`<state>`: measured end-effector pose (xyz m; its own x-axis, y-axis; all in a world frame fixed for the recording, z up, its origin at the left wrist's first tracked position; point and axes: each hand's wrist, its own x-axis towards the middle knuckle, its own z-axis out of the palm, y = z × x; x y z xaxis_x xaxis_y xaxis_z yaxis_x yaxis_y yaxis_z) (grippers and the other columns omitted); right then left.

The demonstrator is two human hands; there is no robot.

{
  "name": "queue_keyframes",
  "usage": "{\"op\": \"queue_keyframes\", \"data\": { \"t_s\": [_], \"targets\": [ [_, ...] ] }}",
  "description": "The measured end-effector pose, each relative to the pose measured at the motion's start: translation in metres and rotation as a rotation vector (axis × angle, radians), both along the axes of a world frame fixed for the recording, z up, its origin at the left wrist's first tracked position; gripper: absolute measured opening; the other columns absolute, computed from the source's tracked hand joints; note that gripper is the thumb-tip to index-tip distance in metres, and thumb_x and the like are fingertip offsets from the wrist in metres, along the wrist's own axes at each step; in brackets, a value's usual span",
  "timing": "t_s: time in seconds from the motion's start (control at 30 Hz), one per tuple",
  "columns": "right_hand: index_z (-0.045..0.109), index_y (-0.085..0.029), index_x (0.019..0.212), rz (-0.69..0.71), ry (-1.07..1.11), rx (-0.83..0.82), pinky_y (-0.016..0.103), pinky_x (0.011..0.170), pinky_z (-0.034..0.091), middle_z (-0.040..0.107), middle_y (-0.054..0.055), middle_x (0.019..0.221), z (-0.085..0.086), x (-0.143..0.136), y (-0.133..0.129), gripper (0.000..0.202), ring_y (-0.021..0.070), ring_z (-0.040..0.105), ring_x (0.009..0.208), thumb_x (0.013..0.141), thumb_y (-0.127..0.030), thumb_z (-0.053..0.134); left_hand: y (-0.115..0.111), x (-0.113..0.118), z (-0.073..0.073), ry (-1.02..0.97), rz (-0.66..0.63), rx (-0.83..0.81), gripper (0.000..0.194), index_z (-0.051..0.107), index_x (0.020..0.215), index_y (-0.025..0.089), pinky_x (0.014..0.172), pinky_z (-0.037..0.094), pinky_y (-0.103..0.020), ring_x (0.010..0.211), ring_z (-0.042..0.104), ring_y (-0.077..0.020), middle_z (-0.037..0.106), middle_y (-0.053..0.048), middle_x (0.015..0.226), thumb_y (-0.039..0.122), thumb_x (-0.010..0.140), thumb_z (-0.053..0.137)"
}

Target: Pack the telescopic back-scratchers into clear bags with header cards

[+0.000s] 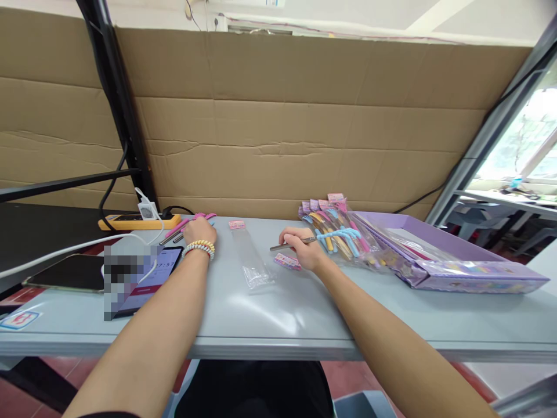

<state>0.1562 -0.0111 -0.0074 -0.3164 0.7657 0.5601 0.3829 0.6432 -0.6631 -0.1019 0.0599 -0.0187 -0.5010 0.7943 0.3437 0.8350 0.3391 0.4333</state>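
Observation:
My right hand (pixel 304 247) is closed around a back scratcher (pixel 342 233) with a thin metal rod and a light-blue claw-like end pointing right. Just below that hand lies a small pink-and-purple printed card (pixel 287 261). At the back left, my left hand (pixel 200 231) rests on loose back scratchers (pixel 174 232) with pink parts and metal rods; its fingers are hidden from me. Between my hands, a long clear plastic bag (pixel 252 255) with a pink header card lies flat on the table.
Several bagged back scratchers (pixel 343 232) lie against an open purple box (pixel 470 273) at the right. Phones, one with a lit screen (pixel 161 278), lie at the left, below a yellow power strip (pixel 139 221) with white cables. A cardboard wall (pixel 304 128) closes off the back.

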Motion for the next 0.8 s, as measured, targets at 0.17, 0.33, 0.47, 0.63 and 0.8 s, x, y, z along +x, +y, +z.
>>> {"op": "queue_keyframes", "data": {
  "t_s": [0.17, 0.33, 0.47, 0.63, 0.8],
  "targets": [
    [0.051, -0.018, 0.057, -0.037, 0.034, -0.004, 0.025, 0.051, 0.028, 0.042, 0.0, 0.054, 0.001, 0.001, 0.0, 0.03, 0.0118, 0.036, 0.053, 0.077, -0.038, 0.04, -0.002, 0.002, 0.0, 0.155, 0.006, -0.017, 0.031, 0.066, 0.1, 0.008, 0.088, 0.044, -0.043, 0.108, 0.056, -0.0326, 0.064, -0.022, 0.108, 0.016, 0.075, 0.05],
    [0.05, -0.018, 0.057, -0.064, -0.01, 0.021, 0.025, 0.051, 0.028, 0.042, 0.0, 0.054, 0.002, 0.002, 0.0, 0.032, 0.0121, 0.037, 0.054, 0.079, -0.039, 0.039, -0.001, 0.009, -0.001, 0.16, -0.178, -0.11, 0.034, 0.067, 0.101, 0.008, 0.082, 0.047, -0.038, 0.104, 0.059, -0.032, 0.065, -0.023, 0.106, 0.014, 0.075, 0.046],
    [0.049, -0.018, 0.055, -0.068, -0.036, 0.053, 0.025, 0.051, 0.027, 0.039, -0.001, 0.051, 0.004, 0.002, -0.001, 0.035, 0.0113, 0.035, 0.05, 0.08, -0.04, 0.039, 0.001, 0.012, -0.004, 0.123, -0.181, -0.146, 0.039, 0.066, 0.106, 0.006, 0.084, 0.047, -0.041, 0.11, 0.055, -0.0354, 0.062, -0.026, 0.114, 0.019, 0.076, 0.045],
    [0.049, -0.018, 0.055, -0.082, -0.054, 0.044, 0.026, 0.051, 0.026, 0.037, -0.002, 0.05, 0.005, 0.002, -0.001, 0.038, 0.0111, 0.034, 0.049, 0.081, -0.044, 0.039, 0.003, 0.011, -0.005, 0.099, -0.16, -0.162, 0.044, 0.065, 0.11, 0.005, 0.091, 0.043, -0.046, 0.118, 0.049, -0.0379, 0.054, -0.027, 0.127, 0.026, 0.077, 0.046],
    [0.046, -0.019, 0.058, -0.141, 0.046, 0.006, 0.025, 0.049, 0.025, 0.036, -0.003, 0.051, 0.003, -0.001, 0.002, 0.037, 0.01, 0.032, 0.05, 0.08, -0.049, 0.046, 0.002, 0.01, -0.004, 0.058, -0.148, -0.145, 0.045, 0.065, 0.11, 0.005, 0.091, 0.044, -0.048, 0.118, 0.048, -0.0392, 0.054, -0.027, 0.127, 0.028, 0.075, 0.05]
  ]
}}
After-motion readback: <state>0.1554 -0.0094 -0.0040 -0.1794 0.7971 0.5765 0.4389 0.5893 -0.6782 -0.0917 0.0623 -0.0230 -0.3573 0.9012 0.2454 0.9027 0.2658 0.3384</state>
